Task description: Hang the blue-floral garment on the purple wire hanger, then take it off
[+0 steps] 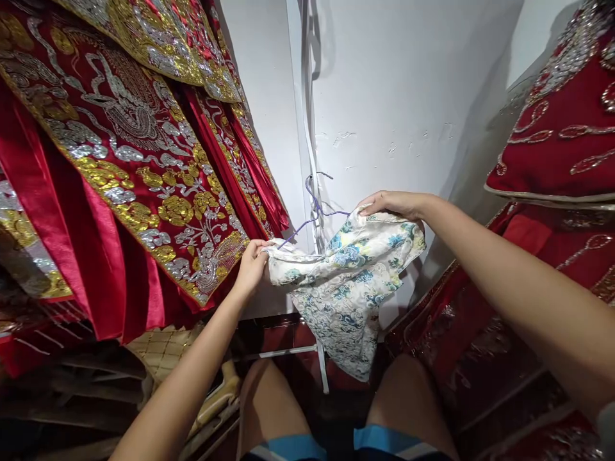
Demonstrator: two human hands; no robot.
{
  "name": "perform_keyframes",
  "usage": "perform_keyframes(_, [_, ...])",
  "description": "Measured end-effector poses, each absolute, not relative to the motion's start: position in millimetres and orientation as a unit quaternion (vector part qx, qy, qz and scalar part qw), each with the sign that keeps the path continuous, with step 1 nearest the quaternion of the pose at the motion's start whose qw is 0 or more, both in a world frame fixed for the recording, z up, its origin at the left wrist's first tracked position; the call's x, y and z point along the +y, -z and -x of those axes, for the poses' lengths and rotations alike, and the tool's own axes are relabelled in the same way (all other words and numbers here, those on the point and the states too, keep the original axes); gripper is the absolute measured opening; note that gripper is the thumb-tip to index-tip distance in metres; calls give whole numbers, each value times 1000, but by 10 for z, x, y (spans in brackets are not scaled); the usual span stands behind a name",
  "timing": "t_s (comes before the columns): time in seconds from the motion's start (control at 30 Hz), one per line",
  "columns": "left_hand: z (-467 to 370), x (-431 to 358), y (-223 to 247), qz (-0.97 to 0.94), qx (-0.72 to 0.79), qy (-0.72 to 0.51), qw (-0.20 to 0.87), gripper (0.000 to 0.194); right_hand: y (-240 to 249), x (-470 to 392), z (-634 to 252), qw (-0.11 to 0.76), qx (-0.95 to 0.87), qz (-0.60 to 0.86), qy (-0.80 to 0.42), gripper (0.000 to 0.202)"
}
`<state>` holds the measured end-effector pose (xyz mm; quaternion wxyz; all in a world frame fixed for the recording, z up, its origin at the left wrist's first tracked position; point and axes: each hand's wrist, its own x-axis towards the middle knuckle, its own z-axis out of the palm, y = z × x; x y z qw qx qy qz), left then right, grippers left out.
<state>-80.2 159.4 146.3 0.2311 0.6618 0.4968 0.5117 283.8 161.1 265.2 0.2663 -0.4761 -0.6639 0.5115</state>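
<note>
A short-sleeved white blouse (346, 288) with a blue, green and yellow floral print hangs in front of me, its hem falling between my knees. Inside its neckline sits a purple hanger (314, 216), hook pointing up. My left hand (252, 266) pinches the blouse at one shoulder. At the other shoulder, my right hand (389, 203) grips the cloth, thumb on top and the other fingers partly hidden. Whether the hands also grip the hanger's ends under the cloth cannot be seen.
A white metal stand (307, 128) rises against the white wall (398, 89). Red embroidered garments with gold and silver sequins (158, 160) hang at left. Beaded red garments (552, 147) hang at right. A wooden chair (216, 397) stands low at left.
</note>
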Motion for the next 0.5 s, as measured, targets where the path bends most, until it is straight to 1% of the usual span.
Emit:
perform_keyframes(0.07, [711,1678,-1567,-622,478,-553,282,23,-2585,1588,-2829,282,-667,475,-500,28])
perform_keyframes(0.13, [688,1737,-1667,-599,473,-567,310,23,-2469,1549,-2842,318,-674,490,-451,30])
perform_keyframes(0.2, [720,1748,-1744,-608,480,-556,302,26,-2320,1488,-2886,360,-684,525,-357,30])
perform_keyframes(0.27, [762,1699,-1796,-622,476,-551,289,31,-2169,1411,-2945,375,-695,554,-264,30])
perform_keyframes(0.3, [775,1657,-1816,-632,470,-551,277,34,-2108,1373,-2971,375,-699,560,-239,38])
perform_keyframes(0.37, [773,1558,-1856,-667,452,-547,228,39,-2050,1312,-2998,384,-696,560,-233,53])
perform_keyframes(0.43, [741,1471,-1911,-714,444,-520,150,41,-2102,1282,-2974,433,-666,551,-255,57])
perform_keyframes(0.5, [700,1425,-1979,-748,450,-482,77,37,-2252,1255,-2885,501,-621,536,-275,51])
